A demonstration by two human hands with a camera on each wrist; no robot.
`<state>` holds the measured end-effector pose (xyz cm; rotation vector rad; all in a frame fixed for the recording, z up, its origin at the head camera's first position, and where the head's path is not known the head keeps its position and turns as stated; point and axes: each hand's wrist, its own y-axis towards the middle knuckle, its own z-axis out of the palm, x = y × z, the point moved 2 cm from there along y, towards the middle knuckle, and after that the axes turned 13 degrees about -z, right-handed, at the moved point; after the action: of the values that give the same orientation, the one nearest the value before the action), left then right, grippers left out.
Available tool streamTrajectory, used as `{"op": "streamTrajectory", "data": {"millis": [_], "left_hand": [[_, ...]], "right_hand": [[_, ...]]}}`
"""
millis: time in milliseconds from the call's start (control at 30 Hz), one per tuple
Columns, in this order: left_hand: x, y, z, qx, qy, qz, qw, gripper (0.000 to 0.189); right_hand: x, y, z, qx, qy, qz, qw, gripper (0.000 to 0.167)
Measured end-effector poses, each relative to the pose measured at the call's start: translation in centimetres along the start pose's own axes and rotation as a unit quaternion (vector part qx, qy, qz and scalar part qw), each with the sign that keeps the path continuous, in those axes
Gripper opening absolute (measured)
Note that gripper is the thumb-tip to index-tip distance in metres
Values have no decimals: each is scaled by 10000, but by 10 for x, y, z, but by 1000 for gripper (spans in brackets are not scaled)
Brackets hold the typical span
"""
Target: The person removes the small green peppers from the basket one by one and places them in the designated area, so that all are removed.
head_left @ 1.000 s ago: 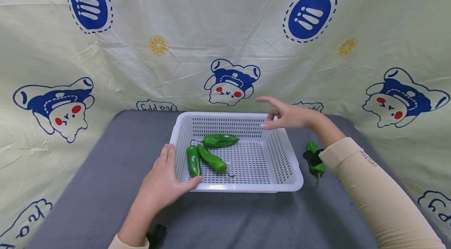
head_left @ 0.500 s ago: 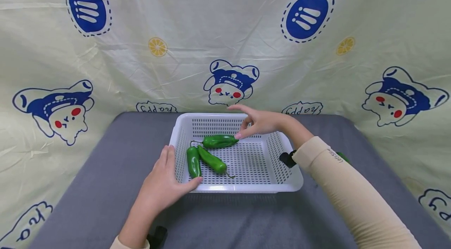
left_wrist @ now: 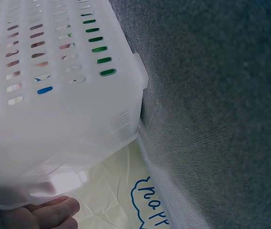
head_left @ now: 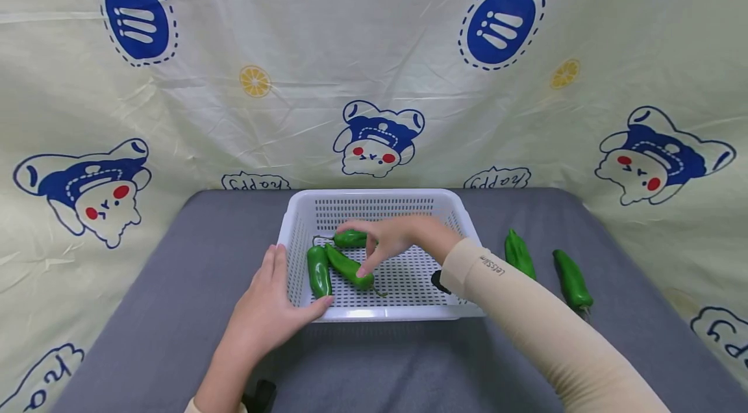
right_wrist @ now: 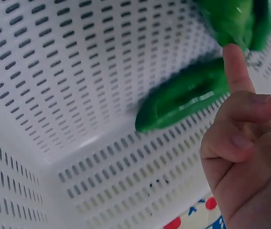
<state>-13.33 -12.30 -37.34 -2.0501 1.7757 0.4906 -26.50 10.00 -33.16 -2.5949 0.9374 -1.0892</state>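
A white perforated plastic basket (head_left: 388,313) holds three green peppers. One pepper (head_left: 319,270) lies along its left wall, another pepper (head_left: 343,262) slants beside it, and a third pepper (head_left: 349,239) lies behind, partly covered by my right hand (head_left: 388,239). That hand reaches down into the basket with the index finger over the back pepper. Its thumb (right_wrist: 236,67) meets the slanting pepper in the right wrist view, while other fingers are bent toward the palm. My left hand (head_left: 274,296) holds the basket's front left corner, thumb on the front rim and fingers along the left side.
Two more green peppers lie on the grey cloth right of the basket, one pepper (head_left: 519,254) near the right sleeve and another pepper (head_left: 573,280) farther out. A printed curtain (head_left: 304,134) hangs behind the grey-covered table (head_left: 158,335).
My right hand has moved left and down from above the basket's right rim to the peppers inside. Both peppers on the right now show past the sleeve. The left hand stays on the basket.
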Motion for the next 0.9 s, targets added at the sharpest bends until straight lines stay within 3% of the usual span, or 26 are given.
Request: {"op": "streamTrajectory", "data": {"millis": [133,400,633,900], "left_hand": [[0,0,1,-52,-10,57,10000,127],[0,1,4,-59,3,72,10000,126],[0,1,3,-39,24,12,10000,124],[-1,2,2,-36,28,16,10000,122]], "right_hand": [[-1,8,13,258,-256,239,9991,91],[-1,18,32,342,-749,95,9966,89],[1,25,37,388,-1347,306,9897,85],[3,32,42,549,-1620,393,9845,86]]}}
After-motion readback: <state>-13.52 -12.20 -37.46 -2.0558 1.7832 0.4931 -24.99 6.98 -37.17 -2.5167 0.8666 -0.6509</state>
